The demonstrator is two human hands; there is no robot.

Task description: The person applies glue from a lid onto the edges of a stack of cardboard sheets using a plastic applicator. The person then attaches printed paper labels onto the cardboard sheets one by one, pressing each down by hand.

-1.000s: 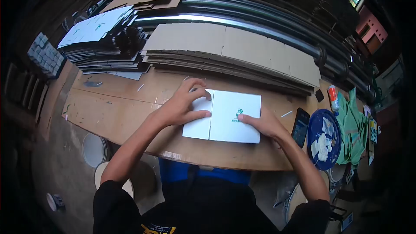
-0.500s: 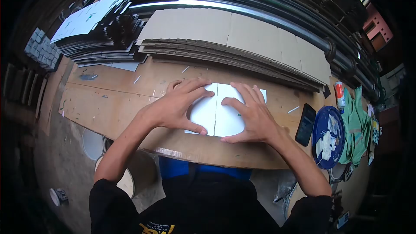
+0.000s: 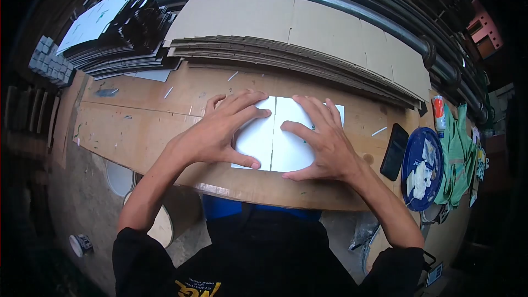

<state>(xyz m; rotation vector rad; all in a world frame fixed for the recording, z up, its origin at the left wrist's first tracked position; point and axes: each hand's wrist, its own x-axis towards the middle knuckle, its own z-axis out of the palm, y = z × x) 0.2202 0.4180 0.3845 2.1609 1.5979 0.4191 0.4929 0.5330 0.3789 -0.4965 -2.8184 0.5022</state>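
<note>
A flat white cardboard piece (image 3: 293, 151) with a seam down its middle lies on the work table, some green print showing beside my right hand. My left hand (image 3: 228, 127) spans its left half, fingertips near the far edge and thumb by the near edge. Over the right half, my right hand (image 3: 324, 140) is spread the same way, with its thumb at the near edge and its index finger bent inward close to the seam. Both hands rest on the piece with fingers apart; their palms hide its outer parts.
Behind the hands lies a long stack of brown cardboard sheets (image 3: 236, 19), with white printed sheets (image 3: 102, 19) stacked to its left. On the right are a black phone (image 3: 394, 152), a blue lid with white paste (image 3: 408, 187), a spray can (image 3: 439, 114) and green cloth (image 3: 455, 159).
The view has shifted slightly, so the surroundings sit a little differently in the frame. Both hands keep nearly the same spread pose on the white cardboard piece.
</note>
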